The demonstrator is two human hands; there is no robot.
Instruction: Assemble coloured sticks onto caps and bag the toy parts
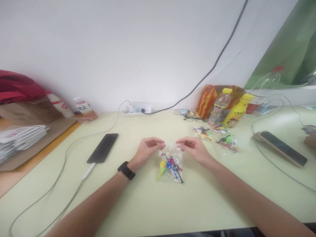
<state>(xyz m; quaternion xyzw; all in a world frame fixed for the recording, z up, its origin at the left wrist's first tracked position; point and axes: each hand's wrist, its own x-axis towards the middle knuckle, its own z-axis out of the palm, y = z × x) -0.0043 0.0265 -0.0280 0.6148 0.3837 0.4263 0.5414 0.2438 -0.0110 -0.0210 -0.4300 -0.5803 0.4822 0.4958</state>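
A clear plastic bag (170,166) with small blue, yellow, red, green and black plastic pieces in it is in front of me, over the pale green table (192,204). My left hand (149,148) pinches its upper left corner between thumb and fingers, a black watch (126,170) on that wrist. At the upper right corner, my right hand (194,148) has the same kind of pinch. The bag's top edge spans the gap between both hands. Beyond my right hand lie more clear bags (226,141) of colourful pieces.
Left of my hands lies a black phone (102,148) on a charging cable; another phone (283,148) is at right. Bottles (220,106) and a red-yellow bag (206,101) stand at the back, with glasses (194,118) beside them. A power strip (137,112) sits against the wall.
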